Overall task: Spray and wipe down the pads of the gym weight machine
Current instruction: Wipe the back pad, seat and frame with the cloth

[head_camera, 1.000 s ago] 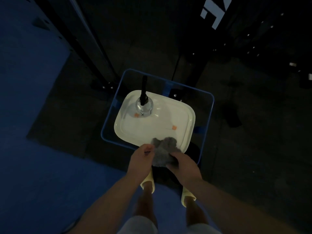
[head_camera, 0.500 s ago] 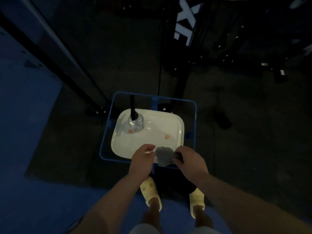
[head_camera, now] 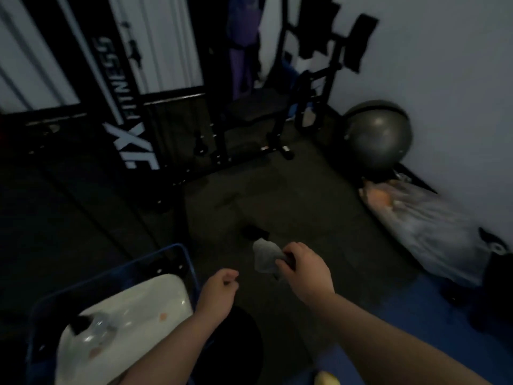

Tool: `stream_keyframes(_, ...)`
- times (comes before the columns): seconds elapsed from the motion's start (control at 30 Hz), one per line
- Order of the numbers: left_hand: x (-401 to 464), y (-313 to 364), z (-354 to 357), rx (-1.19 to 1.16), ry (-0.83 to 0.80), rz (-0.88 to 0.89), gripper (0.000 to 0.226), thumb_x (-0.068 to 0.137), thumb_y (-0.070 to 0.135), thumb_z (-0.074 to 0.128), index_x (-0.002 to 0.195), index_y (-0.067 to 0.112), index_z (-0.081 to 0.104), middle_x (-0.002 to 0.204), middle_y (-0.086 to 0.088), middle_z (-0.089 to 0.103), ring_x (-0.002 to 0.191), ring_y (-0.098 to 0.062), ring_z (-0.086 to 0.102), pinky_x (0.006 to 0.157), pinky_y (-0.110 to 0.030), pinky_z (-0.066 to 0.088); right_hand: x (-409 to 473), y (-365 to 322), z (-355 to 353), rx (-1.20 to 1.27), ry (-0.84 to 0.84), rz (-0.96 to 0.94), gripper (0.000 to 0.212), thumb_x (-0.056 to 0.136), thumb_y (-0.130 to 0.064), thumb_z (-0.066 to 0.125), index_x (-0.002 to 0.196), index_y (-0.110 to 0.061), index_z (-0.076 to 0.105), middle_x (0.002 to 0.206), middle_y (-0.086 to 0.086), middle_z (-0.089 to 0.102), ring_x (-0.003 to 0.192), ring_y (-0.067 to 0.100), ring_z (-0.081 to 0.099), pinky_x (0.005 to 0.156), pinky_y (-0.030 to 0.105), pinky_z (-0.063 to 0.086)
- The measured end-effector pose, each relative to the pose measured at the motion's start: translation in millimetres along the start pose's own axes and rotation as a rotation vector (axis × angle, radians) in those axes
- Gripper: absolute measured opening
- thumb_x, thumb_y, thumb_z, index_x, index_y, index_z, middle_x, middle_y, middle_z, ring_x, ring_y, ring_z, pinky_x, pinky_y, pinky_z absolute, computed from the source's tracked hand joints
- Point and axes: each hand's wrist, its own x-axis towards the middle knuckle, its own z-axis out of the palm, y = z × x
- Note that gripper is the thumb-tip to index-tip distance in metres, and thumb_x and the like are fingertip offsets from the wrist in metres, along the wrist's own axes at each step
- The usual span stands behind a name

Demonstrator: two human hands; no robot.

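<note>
My right hand (head_camera: 304, 269) grips a grey cloth (head_camera: 265, 258) and holds it above the dark floor. My left hand (head_camera: 219, 291) is beside it, fingers curled, with nothing in it. A clear spray bottle (head_camera: 95, 327) with a black top lies on a white tray (head_camera: 155, 298) at the lower left, inside a blue-framed cart (head_camera: 177, 252). The black weight machine stands at the back, with a dark seat pad (head_camera: 256, 105) and a black roller pad (head_camera: 361, 43) higher up on the right.
A grey exercise ball (head_camera: 377, 136) rests against the white wall at the right. A filled plastic bag (head_camera: 422, 220) lies on the floor below it. A black frame post with white lettering (head_camera: 130, 143) rises at the left. Blue mat covers the floor at the lower right.
The view has swung up and right from the cart to the machine. My left hand has let go of the cloth. My right hand carries it away from the tray.
</note>
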Motion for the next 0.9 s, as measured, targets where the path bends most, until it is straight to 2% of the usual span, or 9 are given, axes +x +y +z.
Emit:
stream_keyframes(0.1,6.2,47.9,45.0,0.058,-0.066,0.046,0.024,0.094,0.013,0.053,0.115,0.021,0.061,0.114,0.005,0.06,0.105,-0.01,0.055,0.084,-0.022,0.04,0.5,51.4,-44.0,-0.008,0.099,0.066,0.017,0.092,-0.041,0.058,0.106,-0.031,0.058,0.097,-0.014,0.053,0.09,0.009,0.056,0.079,0.028,0.049)
stream_keyframes(0.23,13.5,113.7,112.8,0.085,-0.071,0.093,0.027,0.095,0.016,0.051,0.12,0.022,0.059,0.119,0.006,0.058,0.11,-0.011,0.054,0.089,-0.026,0.043,1.7,127.4,-96.5,-0.024,0.193,0.107,0.017,0.092,-0.04,0.059,0.105,-0.029,0.058,0.096,-0.012,0.053,0.089,0.011,0.056,0.078,0.029,0.048)
stream_keyframes(0.4,11.6,180.1,206.4,0.045,-0.06,0.125,0.028,0.095,0.015,0.052,0.12,0.021,0.059,0.12,0.004,0.058,0.111,-0.012,0.053,0.091,-0.028,0.044,4.1,221.2,-150.3,-0.027,0.189,0.141,0.015,0.09,-0.042,0.06,0.103,-0.035,0.057,0.093,-0.016,0.05,0.086,0.006,0.052,0.075,0.025,0.046)
stream_keyframes(0.57,17.9,225.5,271.6,0.04,-0.069,0.155,0.028,0.094,0.014,0.053,0.12,0.023,0.059,0.119,0.005,0.059,0.109,-0.011,0.054,0.091,-0.028,0.044,14.7,280.6,-182.9,-0.019,0.175,0.152,0.01,0.09,-0.041,0.06,0.097,-0.038,0.054,0.089,-0.016,0.047,0.081,0.003,0.049,0.069,0.022,0.038)
stream_keyframes(0.67,24.0,247.4,294.2,0.064,-0.079,0.142,0.027,0.093,0.015,0.054,0.118,0.024,0.059,0.117,0.007,0.059,0.109,-0.011,0.055,0.095,-0.032,0.047,27.7,305.7,-199.0,-0.022,0.14,0.154,0.012,0.09,-0.042,0.06,0.092,-0.041,0.048,0.086,-0.017,0.045,0.078,0.0,0.046,0.066,0.02,0.034)
stream_keyframes(0.73,39.3,259.3,300.7,0.059,-0.051,0.137,0.026,0.093,0.014,0.054,0.117,0.024,0.059,0.117,0.006,0.059,0.109,-0.01,0.055,0.095,-0.031,0.047,45.1,316.9,-205.0,-0.017,0.133,0.164,0.01,0.09,-0.043,0.06,0.095,-0.04,0.051,0.088,-0.017,0.045,0.079,0.001,0.047,0.067,0.02,0.035)
stream_keyframes(0.9,95.2,284.9,311.6,0.064,-0.032,0.105,0.026,0.094,0.015,0.053,0.117,0.025,0.058,0.115,0.008,0.059,0.105,-0.008,0.055,0.088,-0.025,0.044,98.9,335.9,-211.2,0.017,0.096,0.155,0.011,0.09,-0.042,0.06,0.098,-0.041,0.052,0.092,-0.017,0.049,0.081,-0.001,0.051,0.074,0.02,0.048)
